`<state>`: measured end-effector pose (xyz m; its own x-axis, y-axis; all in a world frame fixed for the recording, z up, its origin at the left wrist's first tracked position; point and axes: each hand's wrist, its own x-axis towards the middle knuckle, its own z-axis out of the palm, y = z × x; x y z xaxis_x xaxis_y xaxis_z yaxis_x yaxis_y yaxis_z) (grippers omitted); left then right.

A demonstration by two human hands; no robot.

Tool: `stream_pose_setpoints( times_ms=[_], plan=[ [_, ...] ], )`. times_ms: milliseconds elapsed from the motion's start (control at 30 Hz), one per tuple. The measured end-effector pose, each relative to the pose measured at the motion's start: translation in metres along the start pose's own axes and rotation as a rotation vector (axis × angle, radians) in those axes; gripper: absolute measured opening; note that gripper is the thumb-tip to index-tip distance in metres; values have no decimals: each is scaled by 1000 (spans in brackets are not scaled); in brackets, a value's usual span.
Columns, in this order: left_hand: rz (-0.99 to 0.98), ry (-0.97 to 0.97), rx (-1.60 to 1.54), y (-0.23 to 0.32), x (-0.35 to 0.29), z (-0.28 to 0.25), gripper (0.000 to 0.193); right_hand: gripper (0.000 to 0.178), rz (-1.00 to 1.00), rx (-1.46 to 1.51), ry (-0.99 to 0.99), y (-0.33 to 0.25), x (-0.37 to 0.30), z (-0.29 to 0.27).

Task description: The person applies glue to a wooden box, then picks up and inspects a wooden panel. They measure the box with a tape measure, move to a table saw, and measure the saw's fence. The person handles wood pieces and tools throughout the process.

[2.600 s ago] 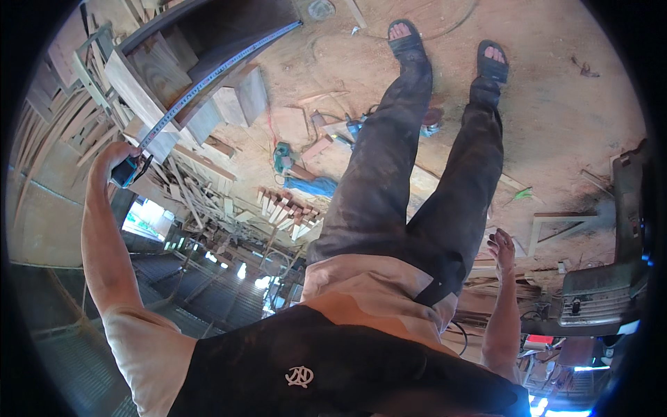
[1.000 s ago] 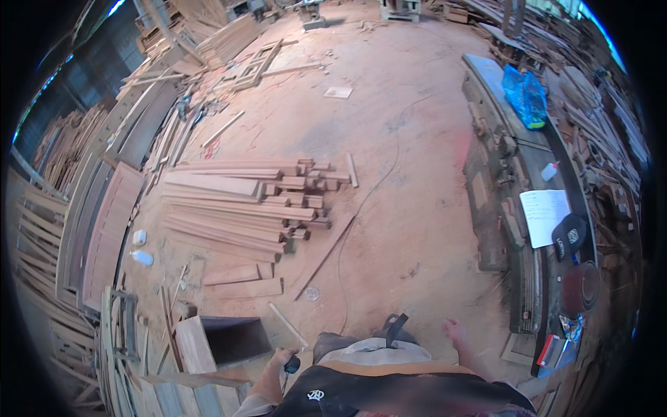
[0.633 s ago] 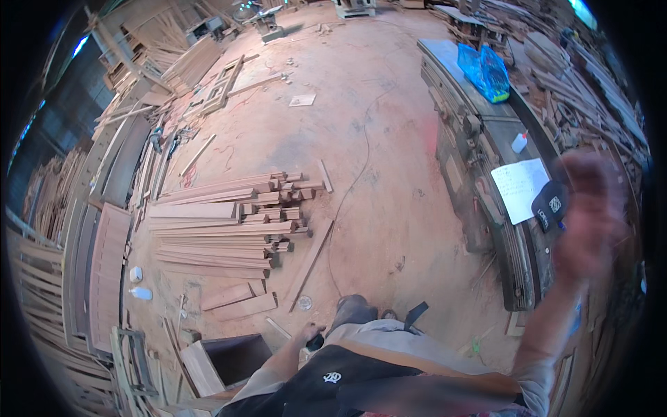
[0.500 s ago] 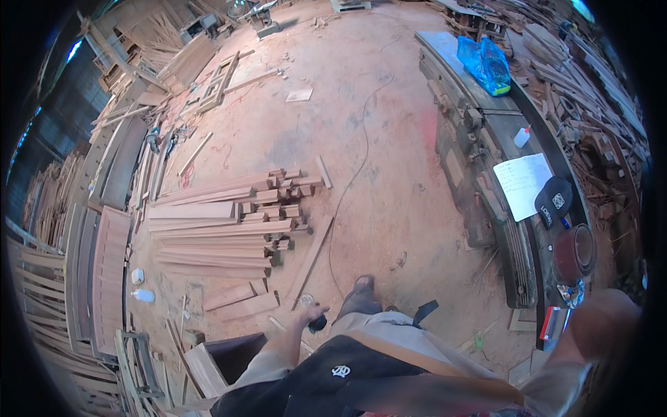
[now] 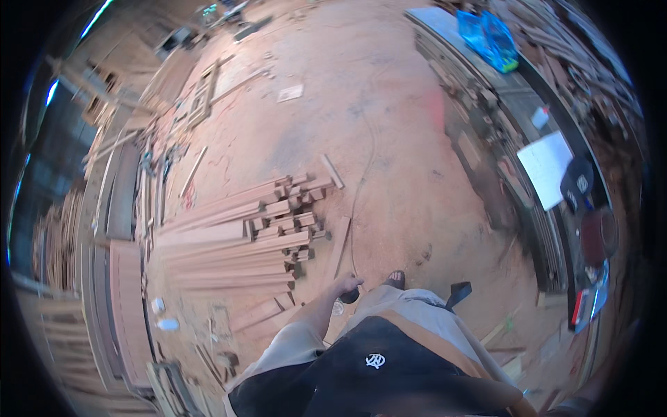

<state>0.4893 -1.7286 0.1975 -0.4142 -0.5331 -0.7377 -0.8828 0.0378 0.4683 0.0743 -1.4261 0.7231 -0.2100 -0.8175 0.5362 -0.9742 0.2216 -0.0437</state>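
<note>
From the head view, I look down past my black apron point(image 5: 326, 368), and my left arm reaches forward over the floor point(image 5: 406, 201). My left grip point(image 5: 345, 284) is curled round a dark tape measure point(image 5: 350, 296), which sits under my fingers at the lower middle, just beside my pale trouser leg in the picture. Blur hides how each finger presses on it. My right grip is out of sight, so I cannot tell how its fingers stand.

Near my left grip, a narrow board point(image 5: 340, 248) lies on the floor, with a dark cable point(image 5: 355, 229) running past it. Left of that, long reddish timbers point(image 5: 240, 243) are stacked with their ends uneven. Farther left, two white containers point(image 5: 167, 324) stand or lie near a reddish panel point(image 5: 128, 306).

Well apart on my right runs a long dark counter point(image 5: 517, 90). A blue plastic bag point(image 5: 488, 42) lies toward its far end; nearer are a small white bottle point(image 5: 539, 118), a sheet of paper point(image 5: 546, 170), a dark cap point(image 5: 577, 182) touching the paper, and a brown roll point(image 5: 597, 238).
</note>
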Motion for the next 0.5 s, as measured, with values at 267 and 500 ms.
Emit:
stream_pose_setpoints(
  times_ms=[267,500],
  plan=[
    [39,-400,141,3,102,0,43,36,223,-213,350,-58,-59,-84],
    [268,-490,676,125,194,-2,51,39,1389,140,899,-68,-298,49]
  ],
)
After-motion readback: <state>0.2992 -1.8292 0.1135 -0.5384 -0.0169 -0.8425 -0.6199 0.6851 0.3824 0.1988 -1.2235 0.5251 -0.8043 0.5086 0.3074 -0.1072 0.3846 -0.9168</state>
